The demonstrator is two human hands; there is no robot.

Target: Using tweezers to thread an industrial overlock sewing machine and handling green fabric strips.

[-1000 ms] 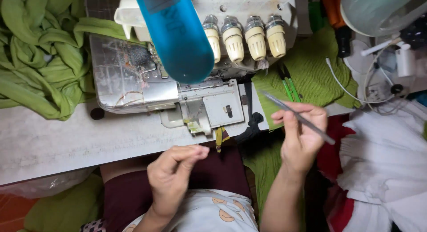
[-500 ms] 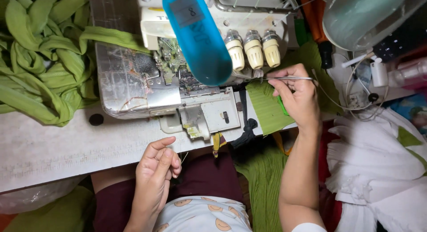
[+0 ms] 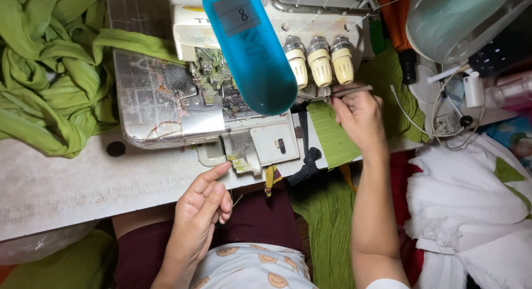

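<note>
right hand (image 3: 360,120): raised, pinching tweezers (image 3: 349,90) at sewing machine (image 3: 233,100) | left hand (image 3: 202,208): loosely curled, empty, at table edge (image 3: 83,189)

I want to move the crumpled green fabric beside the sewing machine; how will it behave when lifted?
The crumpled green fabric lies in soft folds, so it is probably floppy. It looks thin, likely light. It could drag along the white table.

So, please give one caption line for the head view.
Right hand holds tweezers by serger dials; left hand points at its front.
</note>
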